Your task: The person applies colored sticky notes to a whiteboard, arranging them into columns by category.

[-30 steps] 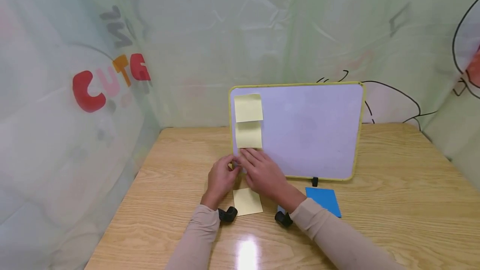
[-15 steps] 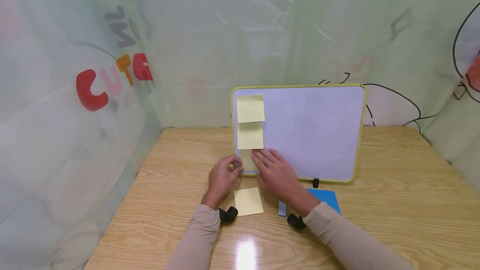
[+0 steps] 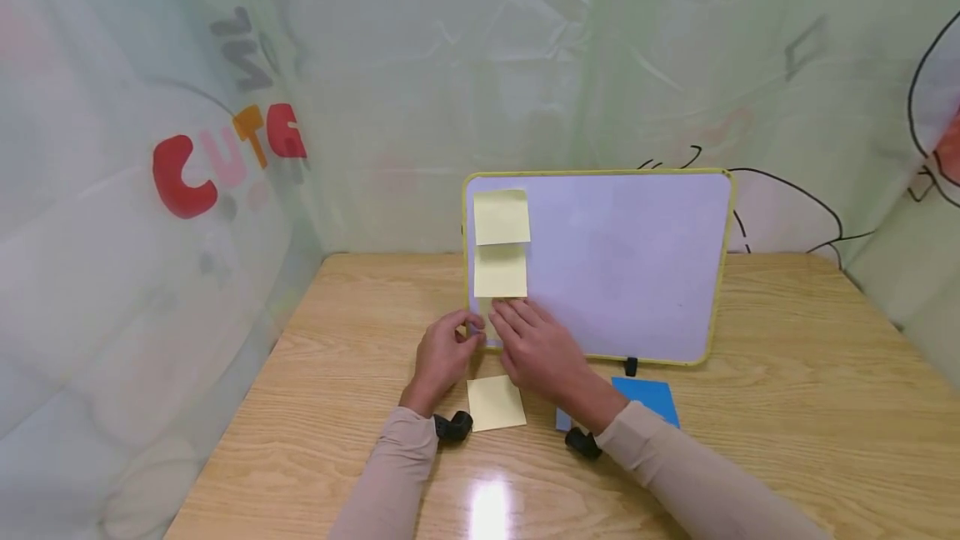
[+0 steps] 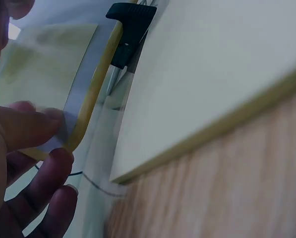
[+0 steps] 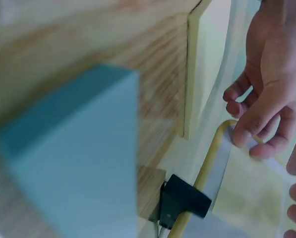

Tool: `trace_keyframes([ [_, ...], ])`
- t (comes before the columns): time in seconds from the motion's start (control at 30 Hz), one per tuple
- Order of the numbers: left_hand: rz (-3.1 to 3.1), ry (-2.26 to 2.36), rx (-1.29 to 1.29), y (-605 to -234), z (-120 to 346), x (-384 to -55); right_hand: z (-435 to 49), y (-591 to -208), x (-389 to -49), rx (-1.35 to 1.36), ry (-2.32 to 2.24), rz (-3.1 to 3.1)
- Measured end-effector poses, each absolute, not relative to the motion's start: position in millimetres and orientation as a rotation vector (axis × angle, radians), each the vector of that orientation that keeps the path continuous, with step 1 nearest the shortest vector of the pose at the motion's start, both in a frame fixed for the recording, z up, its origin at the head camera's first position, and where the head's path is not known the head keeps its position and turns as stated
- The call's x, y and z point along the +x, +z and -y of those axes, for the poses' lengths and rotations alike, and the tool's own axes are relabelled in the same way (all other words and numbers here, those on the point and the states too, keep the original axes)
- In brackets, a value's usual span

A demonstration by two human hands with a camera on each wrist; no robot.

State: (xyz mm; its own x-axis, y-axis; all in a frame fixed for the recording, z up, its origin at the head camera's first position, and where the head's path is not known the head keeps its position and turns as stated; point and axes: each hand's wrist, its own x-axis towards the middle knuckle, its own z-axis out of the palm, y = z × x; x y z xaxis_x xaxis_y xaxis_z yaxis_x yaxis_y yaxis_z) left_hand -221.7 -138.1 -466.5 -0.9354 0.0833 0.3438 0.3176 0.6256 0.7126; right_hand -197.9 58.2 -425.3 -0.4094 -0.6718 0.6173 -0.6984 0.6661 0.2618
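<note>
Near the lower left corner of the whiteboard [image 3: 622, 265], my left hand [image 3: 442, 352] grips the edge, its thumb on the front face in the left wrist view. My right hand [image 3: 543, 352] lies with fairly straight fingers over a pale yellow sticky note [image 4: 48, 64] low on the board, partly covering it in the head view. Directly above that note are a middle sticky note [image 3: 501, 272] and an upper sticky note [image 3: 502, 217] in one column. Below the hands, a yellow sticky-note pad [image 3: 497, 402] lies on the table.
A blue sticky-note pad [image 3: 648, 398] sits on the wooden table [image 3: 795, 407] partly behind my right forearm. Beside it is a small light-blue strip [image 3: 563, 419]. A black stand foot [image 3: 631, 367] supports the board's bottom edge. A plastic-like sheet [image 3: 390, 107] hangs behind.
My right hand slid right across the lowest note, uncovering part of it, then came back partway left over it. My left hand stays at the board's corner.
</note>
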Motion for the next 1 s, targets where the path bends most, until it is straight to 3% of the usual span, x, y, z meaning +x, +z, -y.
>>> trace_keyframes([
  [0.4,2.591,-1.191,-0.344,-471,139,-223,-45,-432,-213,1.122,-0.047,2.178],
  [1.0,2.592,-1.249,-0.361,-468,143,-224,-80,-426,-200,1.042,-0.166,2.342],
])
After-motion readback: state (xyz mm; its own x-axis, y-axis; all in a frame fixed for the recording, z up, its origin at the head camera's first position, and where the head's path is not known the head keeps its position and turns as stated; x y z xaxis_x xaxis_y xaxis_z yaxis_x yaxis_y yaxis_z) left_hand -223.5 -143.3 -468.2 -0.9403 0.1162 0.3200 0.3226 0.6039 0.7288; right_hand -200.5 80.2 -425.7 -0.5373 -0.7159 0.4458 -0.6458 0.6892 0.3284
